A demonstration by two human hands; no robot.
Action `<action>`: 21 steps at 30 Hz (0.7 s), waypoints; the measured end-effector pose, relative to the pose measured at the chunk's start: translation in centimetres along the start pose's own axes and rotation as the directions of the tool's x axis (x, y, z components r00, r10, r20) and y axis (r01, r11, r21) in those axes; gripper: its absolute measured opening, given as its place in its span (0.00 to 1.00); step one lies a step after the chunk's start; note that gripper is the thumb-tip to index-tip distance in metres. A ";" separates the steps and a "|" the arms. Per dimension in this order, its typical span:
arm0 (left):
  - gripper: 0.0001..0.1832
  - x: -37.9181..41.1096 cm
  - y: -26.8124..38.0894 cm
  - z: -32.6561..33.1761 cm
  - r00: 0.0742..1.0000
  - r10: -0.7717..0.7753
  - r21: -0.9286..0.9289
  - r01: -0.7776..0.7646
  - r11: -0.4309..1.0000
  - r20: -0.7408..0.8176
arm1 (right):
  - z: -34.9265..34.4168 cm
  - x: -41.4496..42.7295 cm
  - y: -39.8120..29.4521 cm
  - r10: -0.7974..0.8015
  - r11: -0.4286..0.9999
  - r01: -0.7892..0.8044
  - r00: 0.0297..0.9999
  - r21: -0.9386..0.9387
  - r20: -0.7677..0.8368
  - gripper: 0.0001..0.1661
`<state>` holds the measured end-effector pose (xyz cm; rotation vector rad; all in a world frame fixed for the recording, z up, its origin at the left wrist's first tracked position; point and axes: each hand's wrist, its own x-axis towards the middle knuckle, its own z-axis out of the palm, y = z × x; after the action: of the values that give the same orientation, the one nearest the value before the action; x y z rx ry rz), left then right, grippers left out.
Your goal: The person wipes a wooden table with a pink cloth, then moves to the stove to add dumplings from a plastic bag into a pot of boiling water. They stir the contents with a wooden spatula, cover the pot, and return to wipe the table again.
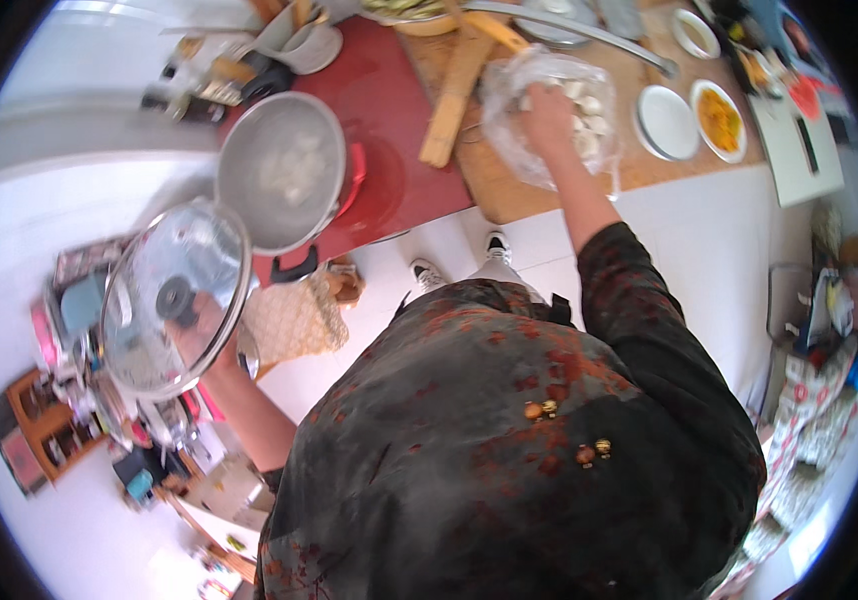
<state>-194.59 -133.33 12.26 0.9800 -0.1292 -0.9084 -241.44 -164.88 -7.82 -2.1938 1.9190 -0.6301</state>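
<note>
My left hand (207,330) grips the black knob of a glass pot lid (136,337), held up at the left, tilted beside the pot. A deep metal pot (237,172) with red handles stands on the red surface, with pale, rounded pieces (295,169) in cloudy contents. My right hand (549,118) reaches into a clear plastic bag (507,146) on the wooden table; the bag holds several white, dumpling-like pieces (588,124). My right fingertips are among them, and whether they hold a piece cannot be told.
A wooden board strip (451,120) lies between pot and bag. White plates (667,122), a plate of orange food (719,124) and a small white bowl (696,34) stand at the right. A long metal handle (586,31) crosses the back. Bottles (203,109) stand behind the pot.
</note>
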 end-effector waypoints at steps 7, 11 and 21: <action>0.15 -2.9 0.4 3.5 0.985 -0.174 -0.210 0.170 0.963 -0.003 | -1.3 -2.7 -0.1 0.104 0.984 -0.088 0.989 0.155 -0.102 0.23; 0.15 -1.9 1.0 1.1 0.955 -0.241 -0.259 0.281 0.924 0.174 | -5.3 -4.0 -6.1 0.192 0.891 -0.032 0.931 0.453 -0.310 0.23; 0.14 0.0 1.0 0.3 0.968 0.246 0.475 -0.198 0.857 -0.041 | -2.0 -6.0 -26.3 -0.538 0.627 0.537 0.822 0.564 -0.184 0.12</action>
<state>-194.11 -133.26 13.16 1.4270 -0.3840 -0.6192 -218.96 -154.41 2.93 -2.2674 0.8057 -1.1320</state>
